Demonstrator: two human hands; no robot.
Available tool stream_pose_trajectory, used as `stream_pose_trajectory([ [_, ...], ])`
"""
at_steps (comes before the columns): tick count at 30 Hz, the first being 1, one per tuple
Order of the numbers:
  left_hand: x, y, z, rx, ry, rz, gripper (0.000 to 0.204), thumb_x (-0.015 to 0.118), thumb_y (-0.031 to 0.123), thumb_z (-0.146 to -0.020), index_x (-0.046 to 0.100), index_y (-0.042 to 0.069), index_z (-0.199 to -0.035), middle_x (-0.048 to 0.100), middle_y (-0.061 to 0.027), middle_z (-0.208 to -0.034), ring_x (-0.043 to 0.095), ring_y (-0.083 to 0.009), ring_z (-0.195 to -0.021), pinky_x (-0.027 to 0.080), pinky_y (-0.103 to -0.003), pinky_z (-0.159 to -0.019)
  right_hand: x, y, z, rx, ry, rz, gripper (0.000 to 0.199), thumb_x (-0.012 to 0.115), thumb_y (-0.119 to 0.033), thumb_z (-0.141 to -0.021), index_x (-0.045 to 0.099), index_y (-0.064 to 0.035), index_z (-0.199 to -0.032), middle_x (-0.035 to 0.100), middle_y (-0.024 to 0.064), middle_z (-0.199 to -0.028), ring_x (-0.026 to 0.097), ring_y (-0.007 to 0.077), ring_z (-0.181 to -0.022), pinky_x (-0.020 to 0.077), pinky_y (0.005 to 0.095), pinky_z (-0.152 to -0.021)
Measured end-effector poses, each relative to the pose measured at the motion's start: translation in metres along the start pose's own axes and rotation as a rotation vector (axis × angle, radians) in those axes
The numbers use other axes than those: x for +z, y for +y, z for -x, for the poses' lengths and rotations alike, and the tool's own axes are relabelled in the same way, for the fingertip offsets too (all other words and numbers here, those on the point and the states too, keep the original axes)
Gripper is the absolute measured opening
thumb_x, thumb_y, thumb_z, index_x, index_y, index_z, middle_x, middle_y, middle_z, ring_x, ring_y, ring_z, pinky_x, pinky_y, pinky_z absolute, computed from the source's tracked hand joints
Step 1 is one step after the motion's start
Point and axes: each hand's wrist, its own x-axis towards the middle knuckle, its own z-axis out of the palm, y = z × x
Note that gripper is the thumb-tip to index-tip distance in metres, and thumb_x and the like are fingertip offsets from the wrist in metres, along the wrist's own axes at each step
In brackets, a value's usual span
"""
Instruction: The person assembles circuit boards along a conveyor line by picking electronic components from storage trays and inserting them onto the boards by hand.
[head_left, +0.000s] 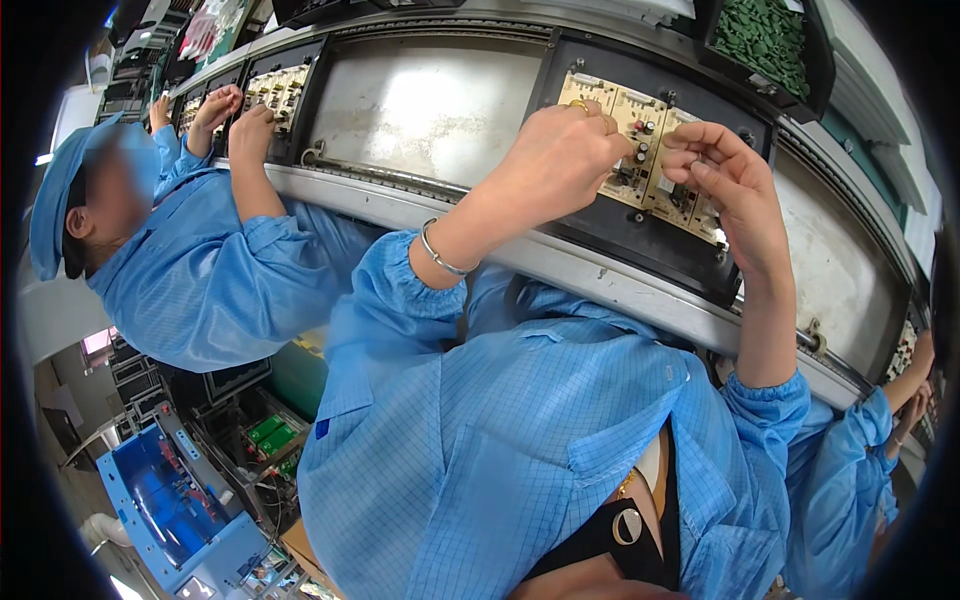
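Observation:
A tan circuit board panel [640,105] carrying small dark cylindrical components lies in a black carrier tray [605,235] before me. My left hand [565,150], with a ring and a bracelet on that arm, reaches over the panel's left part. Its fingers are bunched and point down; they hide whatever they may pinch. At the panel's right side is my right hand [735,185], raised slightly above it. Thumb and forefinger there come close together with the other fingers curled, and anything between them is too small to make out.
A black bin of small green parts [760,45] stands beyond the tray. The metal conveyor rail [590,275] runs along my side. At left a co-worker's hand [250,130] is over another board; a blue sleeve [845,460] of another person shows at right.

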Motion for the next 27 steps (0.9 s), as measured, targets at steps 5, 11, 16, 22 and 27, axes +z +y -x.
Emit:
stream_pose_trajectory([
  [5, -0.008, -0.014, 0.001, 0.013, -0.006, 0.078, 0.024, 0.077, 0.008, -0.08, 0.076, 0.01, -0.103, 0.074, -0.0072, -0.095, 0.07, -0.0297, -0.094, 0.057, -0.041, -0.081, 0.023, -0.017, -0.008, 0.008, 0.112, 0.029, 0.043, 0.066, -0.001, -0.096, 0.056, 0.0026, -0.138, 0.072, 0.0166, -0.124, 0.071, 0.0165, -0.113, 0.0605, 0.0231, -0.084],
  [11, -0.027, -0.044, 0.002, -0.06, 0.062, 0.295, 0.018, 0.081, 0.011, -0.081, 0.079, 0.005, -0.098, 0.076, -0.0085, -0.099, 0.072, -0.026, -0.088, 0.058, -0.035, -0.075, 0.016, -0.013, -0.011, 0.095, 0.144, 0.261, 0.035, 0.075, -0.006, -0.091, 0.062, 0.0, -0.123, 0.075, 0.0056, -0.09, 0.068, 0.0066, -0.07, 0.0532, 0.0186, -0.057],
  [16, -0.033, -0.057, 0.011, -0.094, 0.012, 0.338, 0.019, 0.079, 0.006, -0.081, 0.078, 0.003, -0.1, 0.075, -0.0091, -0.099, 0.072, -0.0266, -0.087, 0.058, -0.034, -0.075, 0.028, -0.012, -0.011, 0.115, 0.136, 0.348, 0.024, 0.075, -0.003, -0.091, 0.065, -0.0017, -0.113, 0.069, 0.0006, -0.082, 0.058, 0.0029, -0.061, 0.0463, 0.0177, -0.052],
  [22, -0.023, -0.059, 0.015, -0.071, -0.014, 0.315, 0.021, 0.076, 0.0, -0.082, 0.076, 0.002, -0.103, 0.074, -0.0103, -0.101, 0.072, -0.0293, -0.089, 0.058, -0.037, -0.076, 0.031, -0.007, -0.015, 0.111, 0.101, 0.357, 0.023, 0.069, 0.003, -0.092, 0.067, -0.001, -0.114, 0.068, -0.0001, -0.089, 0.057, 0.0017, -0.067, 0.0458, 0.0173, -0.057],
  [27, -0.02, -0.054, 0.013, -0.064, -0.033, 0.243, 0.026, 0.073, -0.004, -0.08, 0.073, 0.003, -0.104, 0.073, -0.0112, -0.099, 0.071, -0.0319, -0.089, 0.058, -0.041, -0.076, 0.03, 0.003, -0.018, 0.029, 0.107, 0.419, 0.023, 0.066, 0.007, -0.091, 0.068, 0.0002, -0.112, 0.067, -0.0001, -0.095, 0.057, 0.0019, -0.071, 0.0468, 0.0174, -0.063],
])
